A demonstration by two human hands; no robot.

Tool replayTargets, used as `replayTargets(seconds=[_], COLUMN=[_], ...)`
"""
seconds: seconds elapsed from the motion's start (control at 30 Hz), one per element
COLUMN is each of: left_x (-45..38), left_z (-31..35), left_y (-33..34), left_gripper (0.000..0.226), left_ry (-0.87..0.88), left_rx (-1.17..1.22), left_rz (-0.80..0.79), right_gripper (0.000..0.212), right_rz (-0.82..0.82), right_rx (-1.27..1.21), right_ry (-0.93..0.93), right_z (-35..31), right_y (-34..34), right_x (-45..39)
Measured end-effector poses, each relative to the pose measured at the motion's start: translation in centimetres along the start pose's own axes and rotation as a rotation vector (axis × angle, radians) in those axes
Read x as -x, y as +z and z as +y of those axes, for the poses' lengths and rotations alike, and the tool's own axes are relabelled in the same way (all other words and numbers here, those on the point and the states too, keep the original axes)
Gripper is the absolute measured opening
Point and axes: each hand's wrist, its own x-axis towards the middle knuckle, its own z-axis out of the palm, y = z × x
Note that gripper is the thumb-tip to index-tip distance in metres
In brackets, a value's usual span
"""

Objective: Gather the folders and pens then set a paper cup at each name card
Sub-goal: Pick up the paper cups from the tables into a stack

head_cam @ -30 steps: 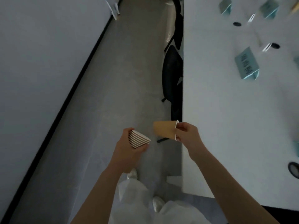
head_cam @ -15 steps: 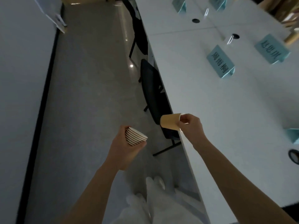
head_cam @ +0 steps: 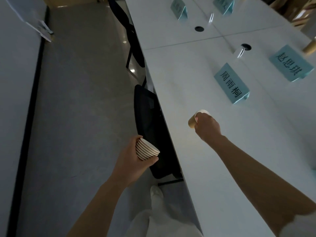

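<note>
The right hand [head_cam: 207, 126] is curled round a single paper cup [head_cam: 194, 120], held over the counter [head_cam: 213, 168] just near of the nearest name card [head_cam: 231, 82]. The left hand [head_cam: 131, 161] grips a nested stack of cups [head_cam: 146, 150] out over the floor, left of the counter edge. The light cup looks tilted; set down that way it could tip and roll. A loosened left grip would drop the stack.
</note>
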Motion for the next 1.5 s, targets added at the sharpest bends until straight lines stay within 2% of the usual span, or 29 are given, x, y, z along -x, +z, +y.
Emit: replayTargets(seconds=[0.17, 0.47, 0.57, 0.63, 0.73, 0.83, 0.97, 1.17, 1.4, 1.5], left_x=[-2.9, -7.1, -9.0, -10.4, -12.8, -15.7, -19.1, -23.9, -29.9, -35.0], left_z=[0.8, 0.3, -0.3, -0.8, -2.3, -3.7, -5.0, -7.4, -6.6, -5.5], left_y=[-0.5, -2.9, -4.8, -6.4, -9.4, -13.2, -18.0, -23.1, -25.3, -25.8], left_gripper=[0.076, 0.074, 0.071, 0.069, 0.073, 0.075, 0.068, 0.071, 0.073, 0.079], left_ry=[0.002, 0.012, 0.022, 0.036, 0.071, 0.088, 0.101, 0.105, 0.084, 0.092], left_rx=[-0.011, -0.022, -0.018, -0.030, -0.054, -0.058, -0.054, -0.076, -0.073, -0.089], left_rz=[-0.033, -0.062, -0.067, -0.081, -0.147, -0.200, -0.230, -0.231, -0.286, -0.298], right_gripper=[0.027, 0.025, 0.021, 0.015, 0.015, 0.019, 0.021, 0.024, 0.025, 0.023], right_rz=[-0.072, -0.073, -0.071, -0.104, -0.269, -0.399, -0.476, -0.429, -0.414, -0.403], right_rx=[0.068, 0.089, -0.016, -0.227, -0.520, -0.618, -0.639, -0.546, -0.536, -0.558], right_ry=[-0.028, -0.042, -0.058, -0.114, -0.156, -0.192, -0.202, -0.191, -0.160, -0.141], right_z=[0.1, -1.0, -4.4, -8.1, -15.2, -22.1, -29.1, -36.2, -38.8, -39.1], right_y=[1.3, 1.4, 0.2, -0.7, -1.9, -1.6, -0.6, 0.6, 0.4, 0.4], right_x=[-1.5, -1.4, -1.3, -1.4, -2.2, -3.6, -5.1, -8.4, -13.9, -19.0])
